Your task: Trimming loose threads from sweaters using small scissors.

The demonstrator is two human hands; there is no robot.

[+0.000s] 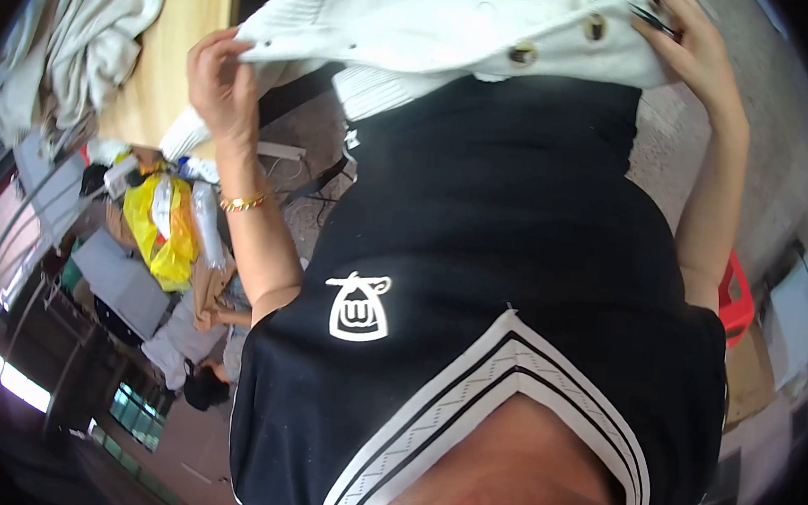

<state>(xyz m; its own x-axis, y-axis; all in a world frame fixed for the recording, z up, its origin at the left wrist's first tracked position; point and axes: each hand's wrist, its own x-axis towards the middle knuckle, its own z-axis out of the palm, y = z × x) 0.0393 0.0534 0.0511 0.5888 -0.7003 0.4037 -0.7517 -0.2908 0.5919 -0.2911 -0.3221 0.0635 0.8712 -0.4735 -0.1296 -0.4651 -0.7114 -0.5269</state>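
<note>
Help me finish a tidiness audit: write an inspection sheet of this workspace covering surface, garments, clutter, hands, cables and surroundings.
Surface: pale wooden table, partly in view, upper left.
Garments: white buttoned knit garment, held up; grey knitwear heaped on the table.
Clutter: yellow plastic bag among jumbled items, left.
Hands: left hand pinches the white garment's edge; right hand holds a slim dark tool, kind unclear.
Cables: thin cords beside the left forearm.
Surroundings: another person, lower left; red plastic object, right.

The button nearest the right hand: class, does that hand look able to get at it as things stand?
Probably yes: the right hand grips the white knit garment near the button, and nothing appears to cover it. The dark object in that hand might hamper a pinch.
</note>
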